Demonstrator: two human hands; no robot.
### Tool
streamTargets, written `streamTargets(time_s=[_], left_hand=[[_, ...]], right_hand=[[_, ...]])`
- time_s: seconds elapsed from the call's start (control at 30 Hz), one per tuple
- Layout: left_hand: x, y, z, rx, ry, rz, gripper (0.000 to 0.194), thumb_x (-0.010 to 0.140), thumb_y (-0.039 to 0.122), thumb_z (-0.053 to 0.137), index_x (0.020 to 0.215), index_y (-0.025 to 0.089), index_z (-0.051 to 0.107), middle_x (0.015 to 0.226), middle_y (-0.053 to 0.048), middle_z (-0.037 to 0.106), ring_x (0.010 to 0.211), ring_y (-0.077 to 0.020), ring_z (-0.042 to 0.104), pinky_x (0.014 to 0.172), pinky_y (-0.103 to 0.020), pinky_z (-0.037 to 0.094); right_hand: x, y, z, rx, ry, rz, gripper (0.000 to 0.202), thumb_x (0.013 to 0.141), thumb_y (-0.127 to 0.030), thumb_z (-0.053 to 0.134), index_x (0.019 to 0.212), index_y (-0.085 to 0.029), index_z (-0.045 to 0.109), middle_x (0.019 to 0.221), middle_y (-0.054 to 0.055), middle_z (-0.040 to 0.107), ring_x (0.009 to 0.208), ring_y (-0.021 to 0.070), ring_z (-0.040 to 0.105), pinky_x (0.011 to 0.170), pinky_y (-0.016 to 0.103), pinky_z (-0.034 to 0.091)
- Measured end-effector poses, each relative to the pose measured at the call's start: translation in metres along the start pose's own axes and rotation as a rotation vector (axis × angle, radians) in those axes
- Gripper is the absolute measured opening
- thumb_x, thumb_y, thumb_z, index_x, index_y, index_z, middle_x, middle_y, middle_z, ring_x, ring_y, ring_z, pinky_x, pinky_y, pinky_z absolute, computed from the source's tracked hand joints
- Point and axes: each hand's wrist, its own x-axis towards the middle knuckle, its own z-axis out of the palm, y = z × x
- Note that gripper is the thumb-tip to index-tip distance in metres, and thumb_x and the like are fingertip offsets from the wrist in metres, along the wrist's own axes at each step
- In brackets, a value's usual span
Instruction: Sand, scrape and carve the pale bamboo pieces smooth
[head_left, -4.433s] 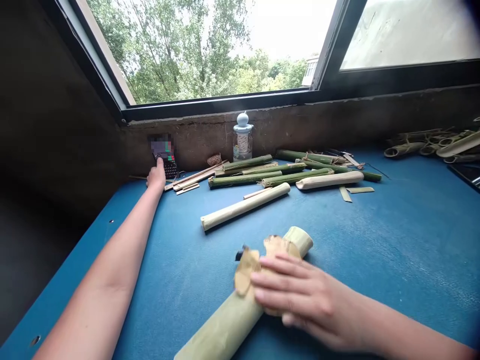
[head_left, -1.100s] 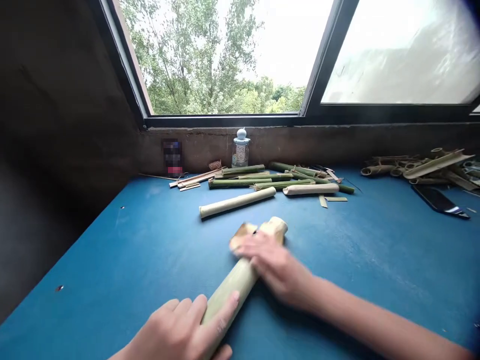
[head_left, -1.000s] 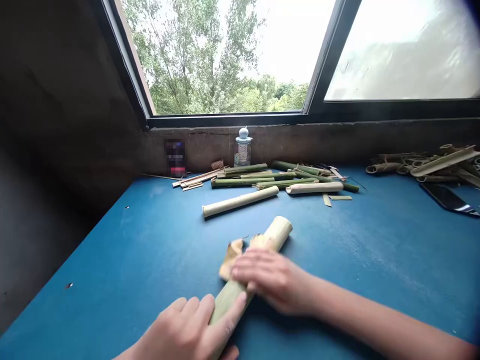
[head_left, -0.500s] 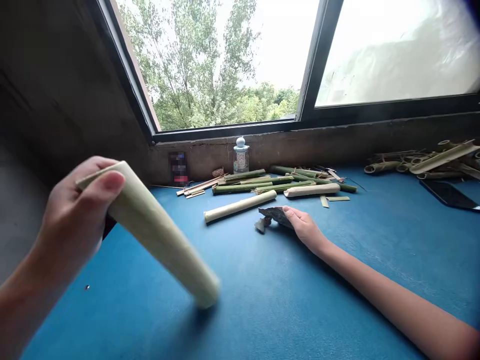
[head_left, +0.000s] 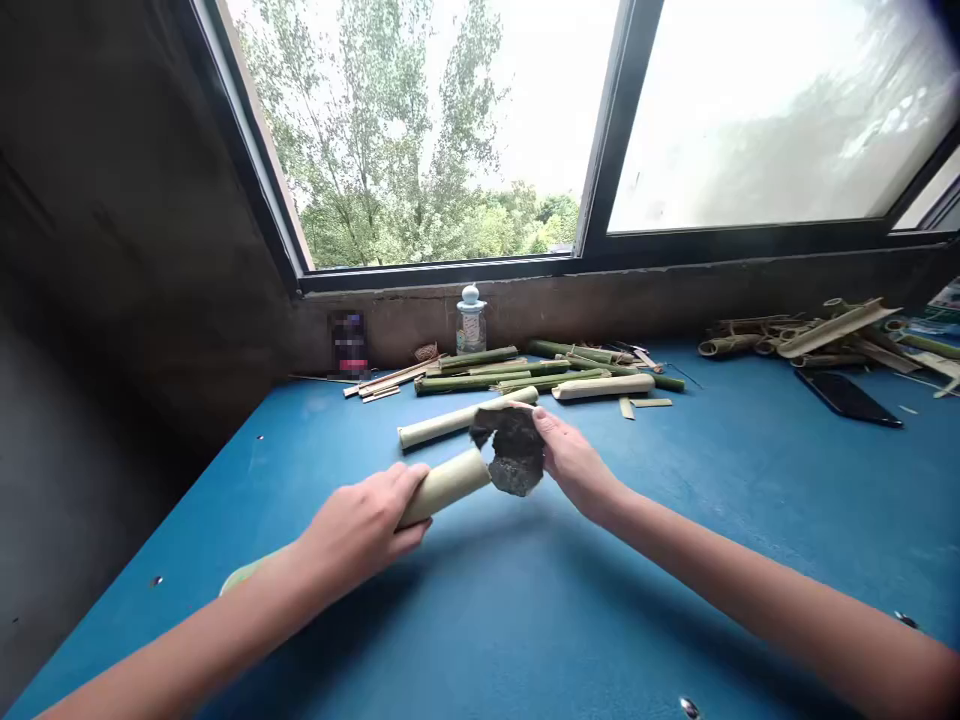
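Note:
My left hand [head_left: 375, 515] is wrapped around a pale, peeled bamboo tube [head_left: 454, 485]. One end of the tube points toward my right hand, while its far end shows below my left forearm. With thumb and fingers, my right hand [head_left: 574, 460] grips a torn, dark sheet of sandpaper [head_left: 517, 460] that has a ragged hole in it. The sandpaper hangs at the tube's right end; whether they touch I cannot tell. Just behind them a second peeled bamboo tube [head_left: 435, 428] lies on the blue table [head_left: 600, 610].
Green bamboo pieces [head_left: 487, 380] and thin strips lie along the back, with a pale split piece [head_left: 604, 387] to their right. A lidded glass jar [head_left: 471, 325] stands by the wall. Farther right are a phone [head_left: 847, 395] and a heap of bamboo offcuts [head_left: 832, 335].
My left hand has lowered the tube and swung its end rightward, up to the sandpaper. My right hand has lifted the sandpaper and turned it. The view has shifted slightly right.

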Motion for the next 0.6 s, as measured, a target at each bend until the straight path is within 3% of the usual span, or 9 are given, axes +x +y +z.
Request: streamTargets(time_s=[0.13, 0.3, 0.47, 0.6], left_hand=[[-0.005, -0.002, -0.023, -0.029, 0.188, -0.011, 0.042, 0.097, 0.039, 0.046, 0.137, 0.024, 0.043, 0.113, -0.005, 0.065, 0.083, -0.0199, 0.067, 0.062, -0.029, 0.045], [0.005, 0.003, -0.056, -0.075, 0.153, -0.128, 0.044, 0.095, 0.040, 0.049, 0.137, 0.026, 0.046, 0.111, -0.003, 0.068, 0.079, -0.0204, 0.068, 0.060, -0.029, 0.043], [0.030, 0.000, -0.061, -0.072, 0.176, -0.180, 0.042, 0.094, 0.038, 0.051, 0.134, 0.025, 0.049, 0.116, -0.005, 0.070, 0.087, -0.0238, 0.071, 0.065, -0.030, 0.046], [0.049, 0.000, -0.060, -0.018, 0.226, -0.140, 0.046, 0.096, 0.037, 0.053, 0.138, 0.022, 0.044, 0.125, -0.009, 0.067, 0.100, -0.0247, 0.069, 0.073, -0.030, 0.051]], right_hand=[[0.023, -0.022, 0.013, -0.111, 0.068, -0.164, 0.052, 0.098, -0.058, 0.047, 0.124, -0.017, 0.068, 0.120, 0.009, 0.074, 0.111, 0.0273, 0.069, 0.097, 0.041, 0.055], [0.058, -0.047, 0.020, -0.307, 0.059, -0.324, 0.044, 0.092, -0.054, 0.061, 0.125, -0.027, 0.071, 0.126, 0.005, 0.072, 0.121, 0.0309, 0.064, 0.110, 0.044, 0.043], [0.069, -0.051, 0.029, -0.341, -0.032, -0.359, 0.042, 0.096, -0.055, 0.053, 0.118, -0.026, 0.075, 0.115, 0.003, 0.076, 0.114, 0.0286, 0.068, 0.102, 0.041, 0.050], [0.060, -0.055, 0.034, -0.259, 0.017, -0.332, 0.052, 0.102, -0.056, 0.042, 0.127, -0.020, 0.070, 0.116, 0.004, 0.076, 0.113, 0.0267, 0.068, 0.097, 0.040, 0.054]])
